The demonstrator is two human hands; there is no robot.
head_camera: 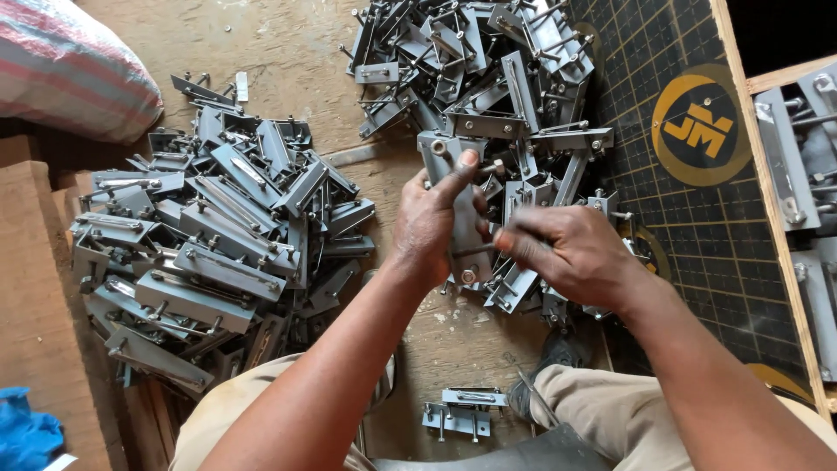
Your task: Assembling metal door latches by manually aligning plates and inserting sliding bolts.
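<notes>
Landmark: dark gridded mat (697, 227). Left of the mat, a big heap of grey metal brackets (214, 244); a second heap (484, 78) touches the mat's left edge. Between the heaps, just left of the mat, left hand (432, 222) clamps an upright grey bracket (458, 196), thumb pressed on its top. Right hand (571, 253), fingers pinched together on a thin bolt (478, 250) at that bracket; blurred.

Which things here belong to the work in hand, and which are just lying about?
In use:
- left hand gripping the grey metal bracket
- right hand at its thin steel rod
- heaps of grey metal brackets

Lying about:
- striped woven sack
- blue cloth
- black gridded mat
</notes>
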